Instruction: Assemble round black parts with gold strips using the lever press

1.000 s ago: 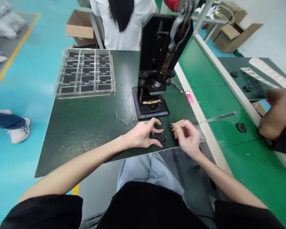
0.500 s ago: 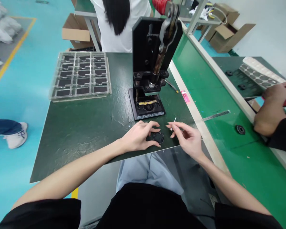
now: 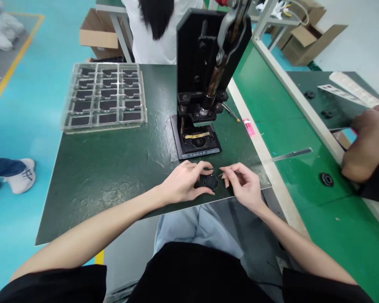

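A black round part (image 3: 211,182) with a thin pale rim lies on the dark green table near its front edge. My left hand (image 3: 189,181) curls round its left side, thumb below and fingers above, steadying it. Just to the right, my right hand (image 3: 243,183) is closed in a pinch, its fingertips close to the part's right edge. A thin light stick (image 3: 220,174) shows faintly at those fingertips; most of it is hidden. Behind both hands stands a black hand press (image 3: 202,97), with a yellow strip (image 3: 197,135) across its base fixture.
A clear compartment tray (image 3: 104,99) of dark pieces sits at the back left. Tweezers (image 3: 231,112) and a pink-labelled item (image 3: 249,127) lie right of the press. A black ring part (image 3: 326,179) rests on the green surface, near another person's arm (image 3: 366,147).
My right hand has moved left, bringing the thin stick to the round part's edge and turning it. My left hand stays around the part. The view has shifted slightly.
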{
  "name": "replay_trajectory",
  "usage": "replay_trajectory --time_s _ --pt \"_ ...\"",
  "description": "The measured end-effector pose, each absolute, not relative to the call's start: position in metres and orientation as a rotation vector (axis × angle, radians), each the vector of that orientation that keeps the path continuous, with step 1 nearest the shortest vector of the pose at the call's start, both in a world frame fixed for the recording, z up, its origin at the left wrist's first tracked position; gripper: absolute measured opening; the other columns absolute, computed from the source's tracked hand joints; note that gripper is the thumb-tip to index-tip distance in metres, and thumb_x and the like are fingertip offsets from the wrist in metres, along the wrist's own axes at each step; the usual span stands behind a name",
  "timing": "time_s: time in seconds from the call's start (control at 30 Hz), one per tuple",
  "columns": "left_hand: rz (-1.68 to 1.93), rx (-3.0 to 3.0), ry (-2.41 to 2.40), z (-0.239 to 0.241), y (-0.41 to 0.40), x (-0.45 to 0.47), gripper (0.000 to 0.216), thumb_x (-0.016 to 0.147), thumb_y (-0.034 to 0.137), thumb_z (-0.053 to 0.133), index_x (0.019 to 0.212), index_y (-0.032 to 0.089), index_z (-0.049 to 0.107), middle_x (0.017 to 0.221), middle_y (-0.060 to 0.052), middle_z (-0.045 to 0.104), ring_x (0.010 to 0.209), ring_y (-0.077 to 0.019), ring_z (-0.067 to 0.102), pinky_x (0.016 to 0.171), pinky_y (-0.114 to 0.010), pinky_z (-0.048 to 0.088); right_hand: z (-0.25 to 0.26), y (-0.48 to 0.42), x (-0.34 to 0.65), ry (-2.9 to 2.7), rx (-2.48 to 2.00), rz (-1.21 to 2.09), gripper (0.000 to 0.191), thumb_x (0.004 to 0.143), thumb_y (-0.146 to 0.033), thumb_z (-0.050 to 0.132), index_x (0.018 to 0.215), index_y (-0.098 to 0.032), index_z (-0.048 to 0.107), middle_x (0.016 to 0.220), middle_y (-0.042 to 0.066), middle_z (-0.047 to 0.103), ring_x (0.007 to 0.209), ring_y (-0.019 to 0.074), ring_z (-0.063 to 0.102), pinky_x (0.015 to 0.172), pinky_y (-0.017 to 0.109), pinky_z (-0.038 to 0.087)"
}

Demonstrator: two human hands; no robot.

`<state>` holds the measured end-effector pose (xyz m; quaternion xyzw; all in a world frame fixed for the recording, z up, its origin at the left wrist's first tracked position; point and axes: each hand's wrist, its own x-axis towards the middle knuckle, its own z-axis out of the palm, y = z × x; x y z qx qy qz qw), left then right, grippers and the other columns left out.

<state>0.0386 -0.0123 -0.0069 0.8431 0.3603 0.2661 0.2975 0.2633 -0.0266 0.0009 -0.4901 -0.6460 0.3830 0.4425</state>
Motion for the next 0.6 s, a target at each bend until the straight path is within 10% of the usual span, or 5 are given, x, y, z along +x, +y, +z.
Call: replay_trajectory --time_s 0.6 --pt "0.718 2.23 0.957 -0.008 -0.012 0.04 0.063 0.084 0.054 0.082 0.127 0.022 0.048 0.114 -0.008 0.079 0.106 -0.0276 0.076 0.094 -0.039 0.052 -0.011 -0.033 0.265 -1.828 -1.156 0.811 0.017 0.103 -0.026 0.056 0.089 -0.021 0.064 0.082 0.003 0.07 0.061 0.0131 0.062 0.059 0.027 0.051"
